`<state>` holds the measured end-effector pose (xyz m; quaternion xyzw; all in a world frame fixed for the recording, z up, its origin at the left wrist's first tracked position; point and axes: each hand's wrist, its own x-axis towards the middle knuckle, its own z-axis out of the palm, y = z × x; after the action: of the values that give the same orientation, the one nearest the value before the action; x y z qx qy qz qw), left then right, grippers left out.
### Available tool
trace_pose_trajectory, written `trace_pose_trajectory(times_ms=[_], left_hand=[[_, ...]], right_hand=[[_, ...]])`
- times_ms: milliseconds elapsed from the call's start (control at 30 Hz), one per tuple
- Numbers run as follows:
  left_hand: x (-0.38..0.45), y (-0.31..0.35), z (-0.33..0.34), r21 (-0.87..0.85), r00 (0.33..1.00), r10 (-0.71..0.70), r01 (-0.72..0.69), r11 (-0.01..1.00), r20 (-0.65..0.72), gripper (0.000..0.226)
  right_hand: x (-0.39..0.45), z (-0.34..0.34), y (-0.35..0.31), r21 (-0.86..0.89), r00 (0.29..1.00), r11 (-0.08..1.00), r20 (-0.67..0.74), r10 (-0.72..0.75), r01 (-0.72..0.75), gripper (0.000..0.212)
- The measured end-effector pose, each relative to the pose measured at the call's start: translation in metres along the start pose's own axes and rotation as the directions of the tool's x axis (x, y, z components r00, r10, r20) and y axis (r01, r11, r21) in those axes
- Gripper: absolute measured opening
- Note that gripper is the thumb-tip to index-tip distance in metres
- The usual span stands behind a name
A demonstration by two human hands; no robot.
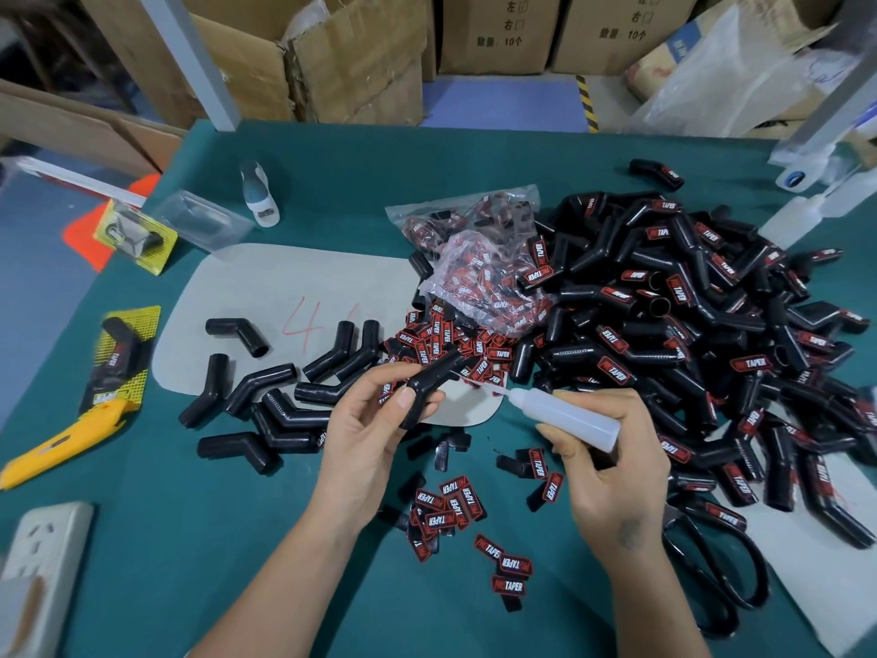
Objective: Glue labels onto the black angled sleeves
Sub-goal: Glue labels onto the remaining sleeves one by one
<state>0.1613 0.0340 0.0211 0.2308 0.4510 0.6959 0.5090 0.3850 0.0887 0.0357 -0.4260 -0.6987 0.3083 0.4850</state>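
Note:
My left hand (375, 420) grips a black angled sleeve (429, 384) above the green table, thumb pressed on its lower leg. My right hand (612, 458) holds a translucent glue bottle (569, 413); its thin nozzle points left, its tip close to the sleeve's upper leg. Several unlabelled sleeves (284, 396) lie to the left. A big heap of labelled sleeves (688, 325) fills the right side. Loose red-and-black labels (451, 508) are scattered in front of my hands, and more labels (441, 341) are piled behind the held sleeve.
Plastic bags of labels (479, 258) lie mid-table on a grey sheet (265, 296). A yellow utility knife (61, 439) and a packaged sleeve (121, 353) lie left, a power strip (38, 567) near left, black scissors (712, 572) near right. Bottles (802, 216) stand far right; cardboard boxes behind.

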Motion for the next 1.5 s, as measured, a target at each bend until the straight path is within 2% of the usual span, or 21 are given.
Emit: trace_pose_trajectory(times_ms=[467, 633, 1100, 1267, 1500], left_hand=[[0.0002, -0.0021, 0.0003, -0.025, 1.0, -0.014, 0.013, 1.0, -0.008, 0.02], [0.0001, -0.0012, 0.0006, -0.023, 1.0, -0.016, 0.016, 1.0, -0.019, 0.02], [-0.0007, -0.0002, 0.0003, -0.032, 0.999, -0.03, 0.029, 0.999, -0.017, 0.025], [-0.0001, -0.0005, -0.0005, -0.041, 0.999, -0.028, 0.027, 0.999, -0.017, 0.026], [0.0005, -0.0023, -0.0012, -0.052, 0.999, -0.027, 0.026, 0.998, -0.027, 0.02]], right_hand=[[-0.0008, 0.003, -0.0027, -0.003, 0.999, 1.0, 0.044, -0.015, 0.016, 0.025], [0.0005, 0.0001, -0.001, -0.01, 1.0, 1.0, 0.001, 0.001, -0.001, 0.025], [-0.002, 0.0006, -0.0018, -0.007, 1.0, 1.0, 0.028, -0.007, 0.007, 0.021], [0.0001, -0.0012, -0.0018, -0.001, 1.0, 1.0, -0.014, 0.009, -0.009, 0.021], [0.0002, -0.0008, -0.0019, -0.01, 1.0, 1.0, -0.003, 0.0, 0.0, 0.024]])
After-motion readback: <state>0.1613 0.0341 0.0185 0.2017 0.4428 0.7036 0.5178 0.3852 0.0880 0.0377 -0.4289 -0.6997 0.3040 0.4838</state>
